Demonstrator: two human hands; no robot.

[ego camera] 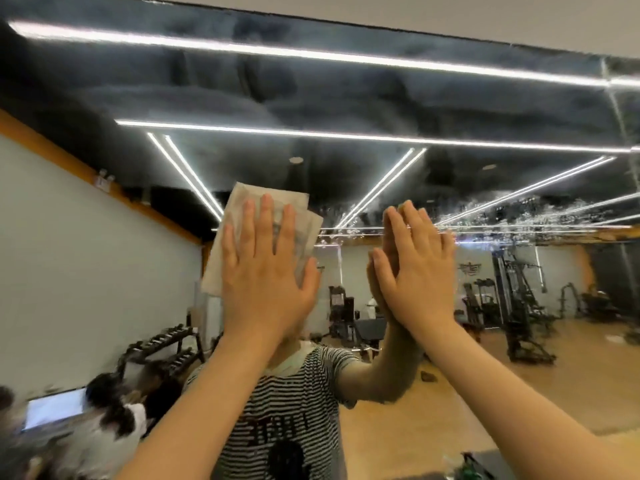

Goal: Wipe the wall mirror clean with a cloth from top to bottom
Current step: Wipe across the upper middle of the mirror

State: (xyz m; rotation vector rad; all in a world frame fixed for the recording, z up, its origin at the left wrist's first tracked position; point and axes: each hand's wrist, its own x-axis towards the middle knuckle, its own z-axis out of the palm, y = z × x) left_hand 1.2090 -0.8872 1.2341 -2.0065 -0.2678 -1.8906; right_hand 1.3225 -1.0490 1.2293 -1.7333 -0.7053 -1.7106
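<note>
My left hand (pixel 265 268) is flat with the fingers spread straight, pressing a folded beige cloth (pixel 239 216) against the wall mirror (pixel 346 98); my right hand (pixel 414 268) is also open, fingers straight and close together, its fingertips and palm edge laid on the glass just beside its own reflection. The mirror fills nearly the whole view, with a vertical seam near its right edge and a plain wall strip above its top edge. The cloth sits at about mid-height of the glass, its upper corners showing past my fingertips. To the right of my right hand, a band of water droplets (pixel 519 209) clings to the glass. In the reflection I see a striped shirt (pixel 294 393) and a dumbbell rack (pixel 162 348).
</note>
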